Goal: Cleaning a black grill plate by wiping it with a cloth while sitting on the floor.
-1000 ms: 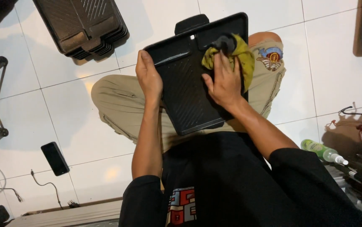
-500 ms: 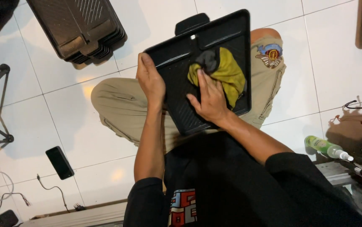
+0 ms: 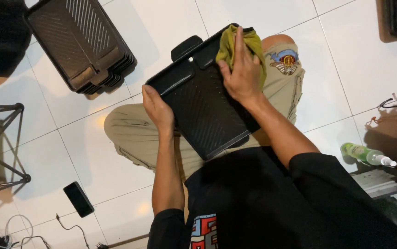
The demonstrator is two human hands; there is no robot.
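person: seated cross-legged on white tile floor (image 3: 115, 184), black shirt, khaki trousers — ridged tray propped across the lap
left hand (image 3: 158, 109): grips the tray's left long edge, thumb over the rim onto the ribbed face, other fingers curled under and out of sight
black tray (image 3: 203, 108): rectangular, ribbed, tilted on the knees, handle tab at its far-left corner
right hand (image 3: 241, 69): flat on the cloth at the tray's far end, fingers extended and close together, pressing down
yellow-green cloth (image 3: 230, 46): bunched under the palm, spilling over the tray's far edge beside the right knee
step: wiping — cloth is at the far end of the tray, looks mid-stroke
next move calls for: steady left grip so the tray does not rock, even palm pressure, cloth dragged along the ridges toward the near edge
spray bottle (image 3: 366, 155): green, lying on the floor at the right, well apart from the tray
phone (image 3: 78, 199): dark, on floor near the left elbow
tray stack (image 3: 81, 46): similar dark trays nested, far left, apart
metal stand (image 3: 0, 143): at the left edge of the floor
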